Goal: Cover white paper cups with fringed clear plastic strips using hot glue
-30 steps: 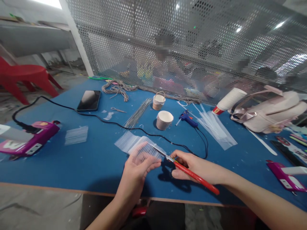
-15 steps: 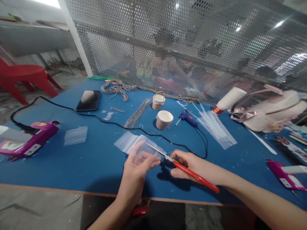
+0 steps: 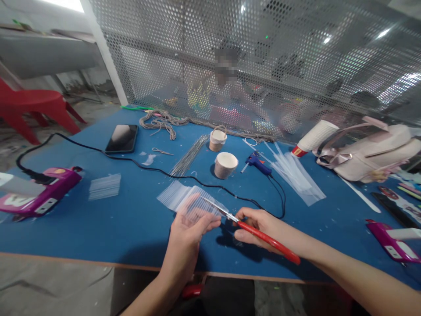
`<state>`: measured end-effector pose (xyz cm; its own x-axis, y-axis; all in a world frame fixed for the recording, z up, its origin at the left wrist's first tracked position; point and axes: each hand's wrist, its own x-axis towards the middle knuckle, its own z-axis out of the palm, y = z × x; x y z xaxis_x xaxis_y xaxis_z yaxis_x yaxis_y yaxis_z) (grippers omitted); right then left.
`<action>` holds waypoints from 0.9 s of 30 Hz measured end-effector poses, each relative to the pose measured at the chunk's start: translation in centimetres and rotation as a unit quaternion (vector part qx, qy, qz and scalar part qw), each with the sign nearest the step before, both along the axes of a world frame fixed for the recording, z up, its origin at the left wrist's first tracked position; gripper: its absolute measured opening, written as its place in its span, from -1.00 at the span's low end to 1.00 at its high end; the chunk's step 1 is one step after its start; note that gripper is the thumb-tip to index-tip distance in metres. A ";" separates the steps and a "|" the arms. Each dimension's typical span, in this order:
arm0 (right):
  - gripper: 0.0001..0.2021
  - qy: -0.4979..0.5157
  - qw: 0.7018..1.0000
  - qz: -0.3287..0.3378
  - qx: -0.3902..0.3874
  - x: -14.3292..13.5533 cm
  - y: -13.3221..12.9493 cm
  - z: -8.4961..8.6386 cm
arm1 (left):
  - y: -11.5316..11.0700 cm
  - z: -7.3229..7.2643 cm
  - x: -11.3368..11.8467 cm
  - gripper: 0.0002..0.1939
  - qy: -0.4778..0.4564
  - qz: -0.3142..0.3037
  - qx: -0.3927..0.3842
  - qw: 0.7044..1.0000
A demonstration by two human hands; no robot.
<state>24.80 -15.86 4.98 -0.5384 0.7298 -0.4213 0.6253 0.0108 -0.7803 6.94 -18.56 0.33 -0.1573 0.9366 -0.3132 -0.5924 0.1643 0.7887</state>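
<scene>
A translucent striped plastic sheet (image 3: pixel 173 196) is pinched by the left hand (image 3: pixel 189 226), red-handled metal scissors (image 3: pixel 268 238) gripped by the right hand (image 3: pixel 261 226). Fingers (image 3: pixel 188 204) could be nicked if the blades (image 3: pixel 217 207) are misaimed.

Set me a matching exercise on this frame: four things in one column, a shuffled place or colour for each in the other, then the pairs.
1. scissors
2. clear plastic strips
3. glue gun
4. phone

A. blue
B. held in the left hand
C. just left of the grey rope
D. held in the right hand

Pairs: 1-D, 2-B, 3-A, 4-C
</scene>
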 end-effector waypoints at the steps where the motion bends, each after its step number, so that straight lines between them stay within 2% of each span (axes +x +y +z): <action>1: -0.62 -0.001 1.000 -0.004 -0.001 0.0 0.0 0.0 | 0.0 0.0 0.0 -0.33 0.000 -0.002 0.001 1.000; 9: -0.61 -0.015 0.999 0.045 -0.012 0.1 0.1 1.2 | -0.1 -0.6 -0.2 -0.32 -0.001 -0.011 0.012 1.000; 19: -0.62 -0.009 1.000 0.018 -0.010 -0.1 -0.2 0.8 | -0.2 -0.2 -0.1 -0.35 0.000 -0.006 0.007 1.000; 27: -0.59 -0.010 1.000 0.009 0.014 0.1 -0.2 0.2 | -0.2 -0.6 0.0 -0.35 0.000 -0.010 0.011 1.000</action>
